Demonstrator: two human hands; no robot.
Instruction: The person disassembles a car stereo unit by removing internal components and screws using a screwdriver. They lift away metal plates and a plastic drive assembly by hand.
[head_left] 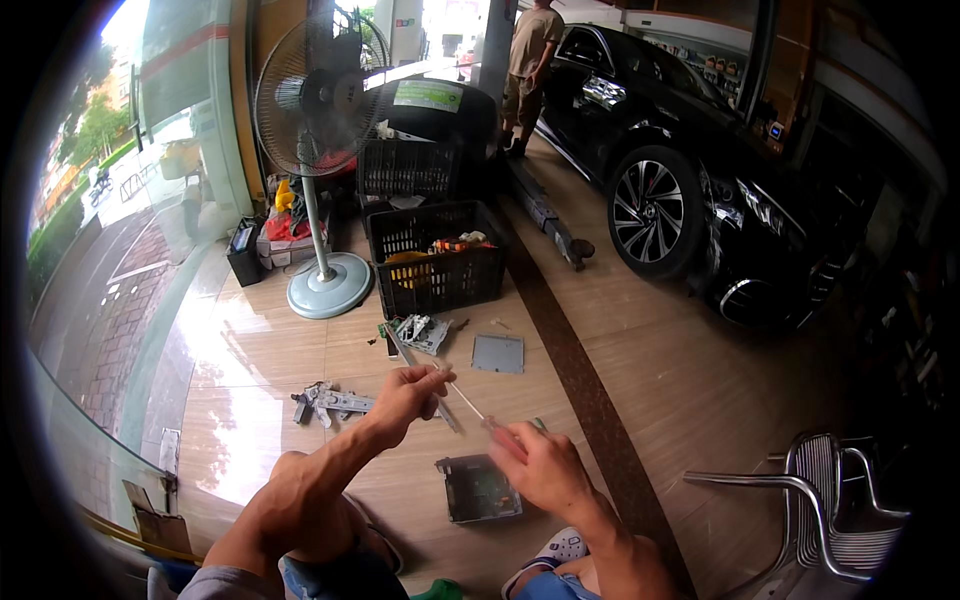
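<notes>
My right hand (548, 470) is wrapped round the reddish handle of a screwdriver (467, 404), whose thin shaft slants up and left. At the shaft's tip, the fingers of my left hand (412, 396) are pinched together; whatever small thing they hold is hidden. A long grey metal strip (447, 415) runs behind my left hand, and I cannot tell whether the hand touches it. Below both hands, a dark open casing (455, 500) with a green circuit board inside lies on the floor between my feet.
Beyond my hands lie a flat grey plate (498, 354), metal scraps (422, 332) and a metal bracket assembly (335, 400). Farther off stand a black crate (440, 285), a pedestal fan (330, 285) and a black car (700, 190) with a person beside it. A metal chair (810, 490) is at right.
</notes>
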